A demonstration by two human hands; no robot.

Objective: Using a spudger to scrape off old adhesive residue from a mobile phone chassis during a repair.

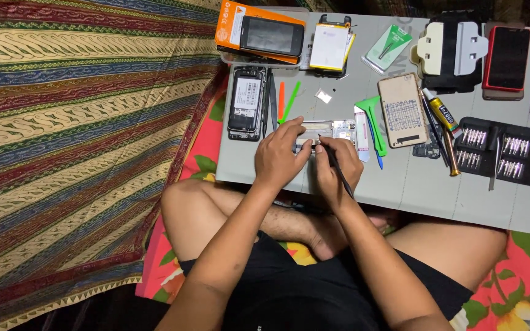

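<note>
Left hand (277,156) fingers press the opened silver phone frame (329,132) steady on the grey surface (412,184) | right hand (335,165) fingers grip a thin black tool (340,175), tip at the frame | green plastic pry tool (372,119) at three o'clock.

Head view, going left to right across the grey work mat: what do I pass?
Open-backed black phone → orange pry tool → left hand → right hand holding a thin black tool → green plastic opening tool → beige phone back panel → glue tube → black screwdriver bit case.
</note>
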